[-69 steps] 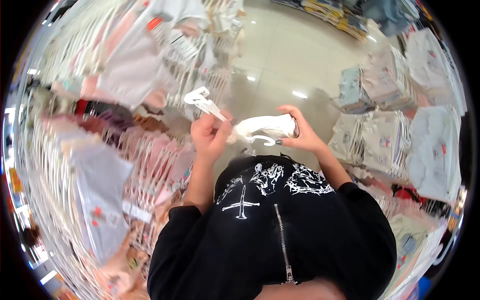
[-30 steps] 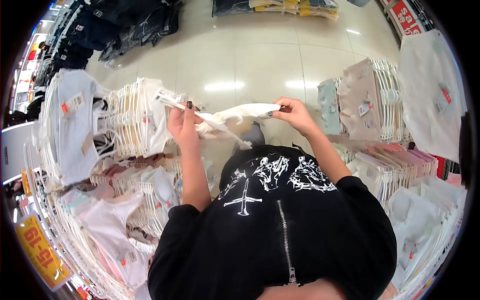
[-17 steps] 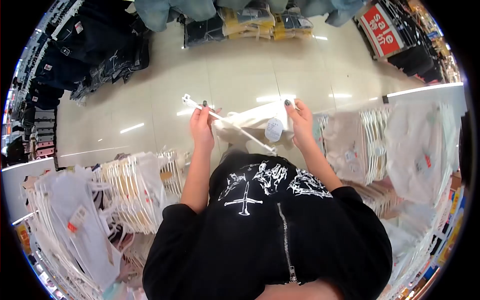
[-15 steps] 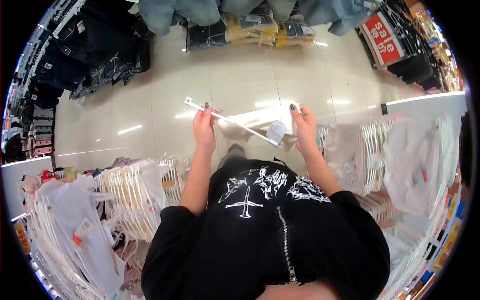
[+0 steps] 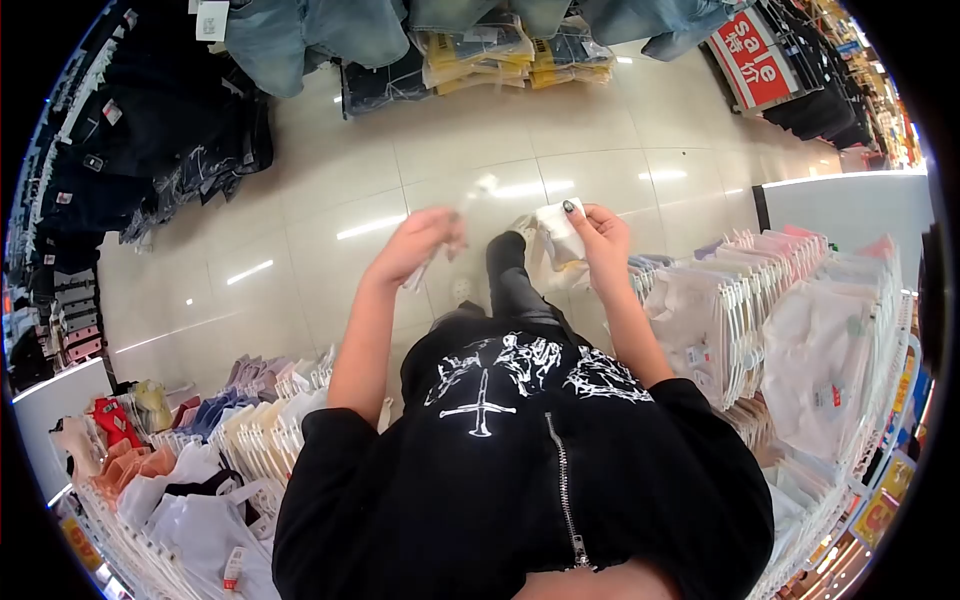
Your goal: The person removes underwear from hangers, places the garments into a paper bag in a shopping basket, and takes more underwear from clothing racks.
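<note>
Left hand [image 5: 428,242]: blurred, but we read the fingers as curled round a white hanger [image 5: 485,187], which pokes out on both sides of the fist. Right hand [image 5: 606,240]: clamped on a folded white garment [image 5: 560,232], thumb with its dark nail pressed on top; the fingers beneath are mostly hidden. The garment hangs over the tiled floor [image 5: 330,160], in front of the black shirt [image 5: 520,460], apart from the hanger.

Handling, our judgement: the cloth looks soft and thin, so we would keep the thumb flat on the fold and let the fingers back it, or the layers may slide apart. We would turn the left wrist slowly, keeping the hanger's ends off the cloth, where they could snag. The hanging clothes [image 5: 690,335] lie near the right hand; we would hold that elbow in and the bundle high.
</note>
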{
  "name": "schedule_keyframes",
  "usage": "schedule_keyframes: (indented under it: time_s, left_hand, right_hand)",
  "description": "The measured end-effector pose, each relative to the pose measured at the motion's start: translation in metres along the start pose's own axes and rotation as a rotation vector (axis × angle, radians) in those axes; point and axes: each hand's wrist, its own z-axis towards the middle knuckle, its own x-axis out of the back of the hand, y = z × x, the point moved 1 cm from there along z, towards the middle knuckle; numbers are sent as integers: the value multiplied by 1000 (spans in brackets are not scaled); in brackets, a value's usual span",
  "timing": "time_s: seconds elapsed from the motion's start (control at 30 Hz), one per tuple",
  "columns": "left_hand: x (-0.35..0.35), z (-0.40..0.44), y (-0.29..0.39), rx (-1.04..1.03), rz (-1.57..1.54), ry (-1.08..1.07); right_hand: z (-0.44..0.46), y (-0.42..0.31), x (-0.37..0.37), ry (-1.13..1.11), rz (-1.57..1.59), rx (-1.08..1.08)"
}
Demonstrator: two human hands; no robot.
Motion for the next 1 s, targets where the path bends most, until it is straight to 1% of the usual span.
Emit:
schedule_keyframes:
  time_s: [0.1,0.13,0.23,0.27,0.33,0.37,0.4,0.43,0.53,0.6,0.63,0.67,0.7,0.73,0.77,0.8,0.83,0.9,0.97,1.0]
  left_hand:
    - [-17,31,15,87,159,-288]
    - [-19,44,16,77,124,-392]
    - [-27,81,26,202,0,-524]
    - [-29,93,35,300,101,-473]
    - [-26,127,30,378,22,-506]
    - [-23,145,27,424,-17,-525]
    - [-24,163,31,401,-9,-599]
    - [-24,180,35,437,-6,-633]
    - [-30,229,45,545,1,-738]
    - [-37,260,54,602,8,-792]
    - [-42,277,62,509,168,-823]
    - [-47,293,69,413,321,-849]
    - [-54,303,77,316,465,-869]
    - [-58,313,78,425,449,-713]
    - [-65,319,83,264,498,-663]
    - [-73,324,91,94,549,-607]
    - [-81,328,101,-79,597,-546]
    - [-96,341,104,-175,659,-426]
    - [-106,363,88,-266,757,-319]
    - [-113,373,88,-212,801,-269]
  right_hand:
    - [26,2,8,-12,41,-42]
    - [34,2,11,-19,45,-62]
    - [59,7,19,-61,67,-109]
    - [68,5,21,-73,104,-128]
    - [88,-3,25,-94,179,-160]
    - [100,-7,29,-119,166,-143]
    - [112,-13,34,-141,154,-126]
    - [120,-19,40,-156,142,-113]
    - [141,-44,60,-204,-20,-55]
    - [155,-50,74,-141,-68,-23]
    - [163,-52,80,-111,-95,-10]
    - [168,-58,85,-53,-190,73]
    - [175,-56,92,-16,-203,59]
    - [185,-55,99,16,-219,44]
    - [193,-55,105,44,-239,34]
    - [199,-64,106,98,-190,41]
    - [206,-68,111,122,-229,60]
    - [224,-71,120,173,-300,92]
    - [242,-66,130,198,-273,45]
    - [249,-67,134,202,-237,20]
